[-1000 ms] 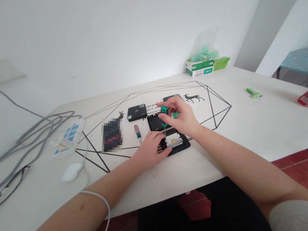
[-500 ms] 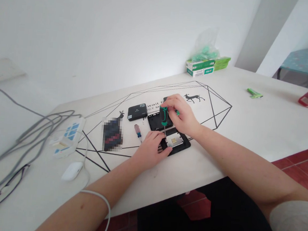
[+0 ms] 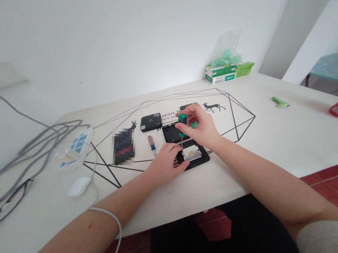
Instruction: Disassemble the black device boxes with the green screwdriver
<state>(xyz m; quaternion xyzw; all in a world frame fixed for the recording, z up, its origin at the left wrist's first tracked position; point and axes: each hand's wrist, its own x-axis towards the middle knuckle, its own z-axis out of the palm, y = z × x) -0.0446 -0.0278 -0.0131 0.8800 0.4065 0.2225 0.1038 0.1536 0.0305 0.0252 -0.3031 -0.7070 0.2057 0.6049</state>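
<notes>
My right hand [image 3: 202,127] pinches the green handle of a small screwdriver [image 3: 181,128], held upright with its tip down in an opened black device case [image 3: 197,157]. A metal plate with a gold square shows inside the case. My left hand [image 3: 166,163] rests on the case's left edge, its fingers curled against the rim and holding it in place. A second black cover [image 3: 171,133] lies just behind the case.
A red and blue screwdriver [image 3: 151,144] lies left of the case, next to a small black box [image 3: 151,122] and a blurred dark object [image 3: 123,146]. A power strip [image 3: 73,150], grey cables, a white mouse [image 3: 79,186] and glasses sit at the left. Green boxes [image 3: 223,72] stand at the back.
My right hand's fingers have shifted round the green screwdriver handle while its tip stayed in the case. My left hand has stayed on the case.
</notes>
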